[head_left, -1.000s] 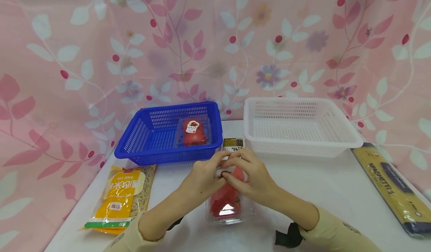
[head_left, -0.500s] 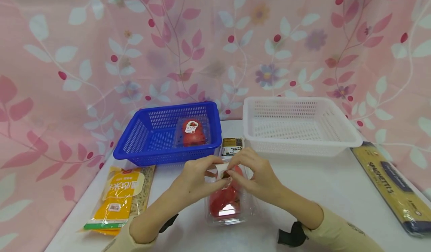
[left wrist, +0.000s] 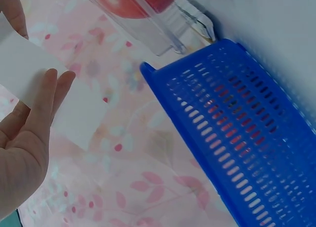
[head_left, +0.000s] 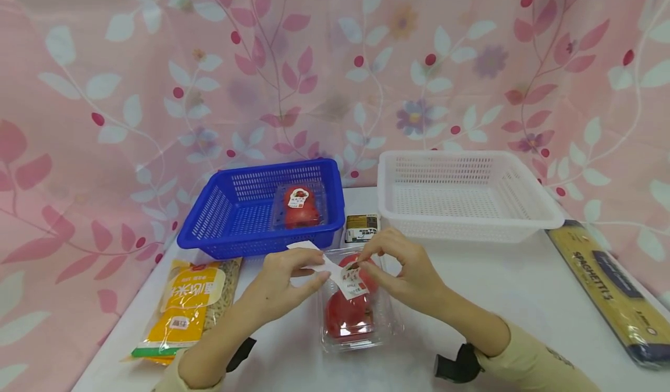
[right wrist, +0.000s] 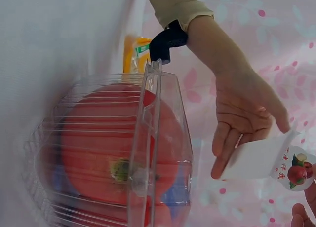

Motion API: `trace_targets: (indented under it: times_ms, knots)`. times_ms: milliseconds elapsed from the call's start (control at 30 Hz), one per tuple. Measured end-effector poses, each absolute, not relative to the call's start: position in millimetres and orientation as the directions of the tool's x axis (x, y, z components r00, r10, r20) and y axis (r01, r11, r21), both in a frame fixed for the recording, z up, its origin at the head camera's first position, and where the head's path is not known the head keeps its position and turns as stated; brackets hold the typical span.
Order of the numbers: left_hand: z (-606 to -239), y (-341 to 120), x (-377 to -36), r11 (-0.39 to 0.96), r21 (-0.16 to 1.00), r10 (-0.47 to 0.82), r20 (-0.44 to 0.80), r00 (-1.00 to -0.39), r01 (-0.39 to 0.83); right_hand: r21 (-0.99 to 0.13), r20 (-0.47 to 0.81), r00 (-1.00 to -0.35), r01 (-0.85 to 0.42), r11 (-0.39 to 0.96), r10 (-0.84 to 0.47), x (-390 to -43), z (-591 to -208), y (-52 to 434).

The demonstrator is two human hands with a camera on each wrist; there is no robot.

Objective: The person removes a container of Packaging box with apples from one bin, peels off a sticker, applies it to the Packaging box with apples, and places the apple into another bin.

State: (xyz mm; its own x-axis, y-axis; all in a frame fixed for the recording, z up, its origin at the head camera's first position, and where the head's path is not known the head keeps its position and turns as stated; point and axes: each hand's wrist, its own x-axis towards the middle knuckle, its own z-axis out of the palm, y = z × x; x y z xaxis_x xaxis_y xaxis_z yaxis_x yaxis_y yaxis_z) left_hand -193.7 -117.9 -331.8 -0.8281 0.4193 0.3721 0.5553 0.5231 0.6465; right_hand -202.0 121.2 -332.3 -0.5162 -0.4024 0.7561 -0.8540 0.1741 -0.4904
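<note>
Both hands are over a clear plastic box (head_left: 328,338) with red tomatoes (head_left: 348,317) inside. My left hand (head_left: 280,281) pinches a strip of white backing paper (head_left: 303,245) between thumb and fingers. On the other side, my right hand (head_left: 405,267) pinches the upper edge of a printed sticker label (head_left: 354,282), which bears a tomato picture and red characters. In the right wrist view the sticker label (right wrist: 298,170) and the backing paper (right wrist: 252,158) meet in one line between the hands. The box lid is down, with the paper close above it.
Behind to the left stands a blue basket (head_left: 225,242) with a labelled tomato box (head_left: 300,206) in it. A white basket (head_left: 468,229) stands right of it, with a small dark-and-white packet (head_left: 361,227) between. A yellow pasta bag (head_left: 188,305) and a spaghetti pack (head_left: 609,293) lie at the sides.
The left hand has drawn left and down, away from the right hand. Paper and label, mostly hidden behind the fingers before, now show between the hands. Box and baskets stay put.
</note>
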Motion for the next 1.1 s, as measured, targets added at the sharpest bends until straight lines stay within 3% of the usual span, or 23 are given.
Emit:
trace_targets:
  times_ms: [367, 467, 733, 967, 1100]
  knots:
    - [-341, -146, -198, 0.656, 0.613, 0.248, 0.374, -0.894, 0.439, -0.482, 0.754, -0.525, -0.851, 0.211, -0.394, -206, -332, 123]
    - [-345, -154, -200, 0.684, 0.603, 0.232, 0.352, -0.907, 0.410, -0.513, 0.717, -0.562, -0.826, 0.233, -0.412, -211, -332, 124]
    - [-368, -170, -208, 0.730, 0.584, 0.357, 0.116, -0.927, 0.354, -0.714, 0.439, -0.718, -0.644, 0.275, -0.540, -219, -328, 122]
    - [-378, -176, -207, 0.750, 0.557, 0.460, -0.052, -0.886, 0.357, -0.741, 0.299, -0.723, -0.587, 0.326, -0.622, -235, -347, 119]
    - [-381, -179, -204, 0.797, 0.488, 0.438, -0.059, -0.897, 0.357, -0.740, 0.305, -0.707, -0.598, 0.309, -0.638, -247, -365, 118]
